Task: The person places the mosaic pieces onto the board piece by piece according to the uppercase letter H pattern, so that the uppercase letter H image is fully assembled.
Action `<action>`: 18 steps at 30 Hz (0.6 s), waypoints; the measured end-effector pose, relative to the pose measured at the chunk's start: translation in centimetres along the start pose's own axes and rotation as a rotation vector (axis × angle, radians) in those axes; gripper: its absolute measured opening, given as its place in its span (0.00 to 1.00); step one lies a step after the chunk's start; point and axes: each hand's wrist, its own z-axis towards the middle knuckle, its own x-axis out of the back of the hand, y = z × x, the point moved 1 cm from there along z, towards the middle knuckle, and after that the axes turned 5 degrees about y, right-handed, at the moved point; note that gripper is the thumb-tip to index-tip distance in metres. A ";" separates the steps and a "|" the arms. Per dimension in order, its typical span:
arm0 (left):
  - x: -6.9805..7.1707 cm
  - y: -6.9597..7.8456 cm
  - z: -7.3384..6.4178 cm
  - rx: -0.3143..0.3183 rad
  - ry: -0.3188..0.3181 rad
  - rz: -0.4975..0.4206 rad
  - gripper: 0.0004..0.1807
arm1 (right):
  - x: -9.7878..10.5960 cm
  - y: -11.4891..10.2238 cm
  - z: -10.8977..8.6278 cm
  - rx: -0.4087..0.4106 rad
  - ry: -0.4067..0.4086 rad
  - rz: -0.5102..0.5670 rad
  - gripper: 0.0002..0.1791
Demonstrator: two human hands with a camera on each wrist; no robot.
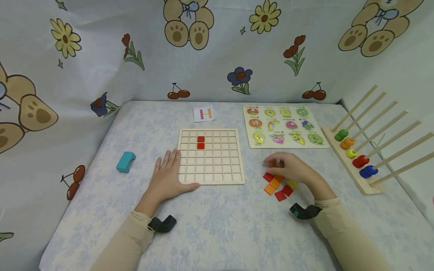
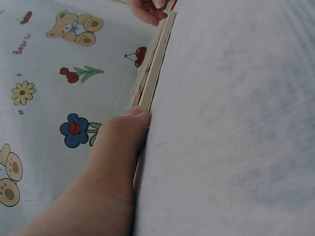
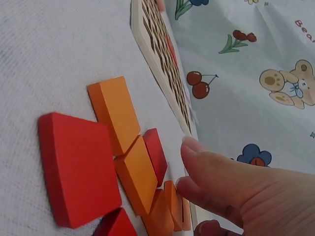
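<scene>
A wooden grid board (image 1: 222, 158) lies on the table, with two red square tiles (image 1: 200, 142) one above the other in its upper part. My left hand (image 1: 166, 178) is spread at the board's lower left corner, fingers along the left side and thumb at the near edge. In the left wrist view that thumb (image 2: 120, 137) rests against the board's edge. To the right, my right hand (image 1: 291, 165) hovers over a loose heap of red, orange and yellow tiles. Its thumb (image 3: 209, 162) and bent fingers are apart close to the orange tiles (image 3: 137, 174), with no tile showing between them.
A pattern card (image 1: 204, 113) lies behind the board. At the back right is a fruit picture board (image 1: 285, 128), with a wooden peg stand (image 1: 352, 162) carrying coloured beads beside it. A teal block (image 1: 125, 162) sits at left. Patterned cloth hangs behind the table.
</scene>
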 end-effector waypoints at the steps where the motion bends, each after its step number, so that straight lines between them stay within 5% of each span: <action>1: 0.0 0.0 0.0 0.000 -0.001 -0.001 0.80 | 0.0 0.0 -0.1 -0.002 -0.010 0.001 0.16; 18: 0.1 0.1 -0.1 0.008 -0.014 0.001 0.79 | -0.8 0.0 -0.3 0.053 -0.091 0.044 0.11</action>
